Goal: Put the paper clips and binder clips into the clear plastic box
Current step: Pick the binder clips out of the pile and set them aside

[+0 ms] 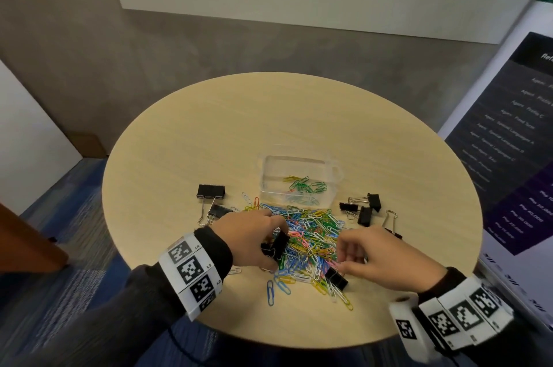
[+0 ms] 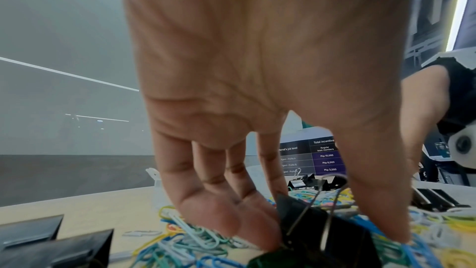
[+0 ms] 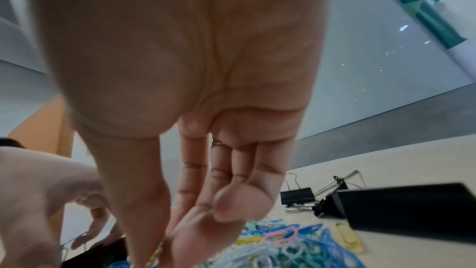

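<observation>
A clear plastic box (image 1: pixel 267 184) stands mid-table with a few green and yellow paper clips inside. In front of it lies a heap of coloured paper clips (image 1: pixel 312 232). My left hand (image 1: pixel 271 243) grips a black binder clip (image 1: pixel 279 242) between thumb and fingers at the heap's left edge; the left wrist view shows that binder clip (image 2: pixel 309 225) in my left hand (image 2: pixel 332 239). My right hand (image 1: pixel 344 262) pinches paper clips at the heap's right side, and in its wrist view the right hand (image 3: pixel 165 250) has thumb and fingers pressed together.
Loose black binder clips lie left of the box (image 1: pixel 210 191), right of it (image 1: pixel 363 209) and by my right hand (image 1: pixel 337 277). The round wooden table (image 1: pixel 239 127) ends close to my wrists. A printed banner (image 1: pixel 508 142) stands at the right.
</observation>
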